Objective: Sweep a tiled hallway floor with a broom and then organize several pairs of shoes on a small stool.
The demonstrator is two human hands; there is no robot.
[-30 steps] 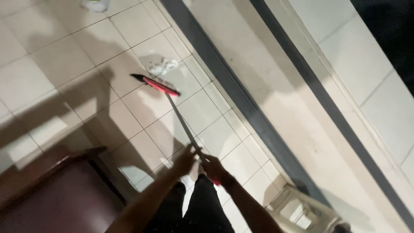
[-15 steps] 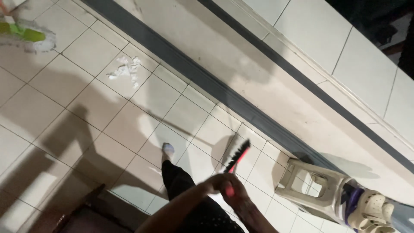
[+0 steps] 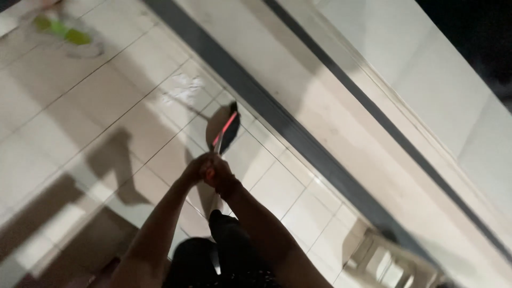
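White stool (image 3: 392, 261), blurred, perhaps green, object (image 3: 64, 33)

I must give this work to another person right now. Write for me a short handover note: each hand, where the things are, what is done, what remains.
Left hand: closed on the top of the broom handle.
Right hand: closed on the same handle, touching the left hand.
Broom: red and black head on the tiled floor, close to the dark strip along the wall.
Crumpled white paper scraps: lying on the tiles just beyond the broom head, apart from it.
Done: the pictures show no gathered pile.
Left: the scraps are not yet swept.
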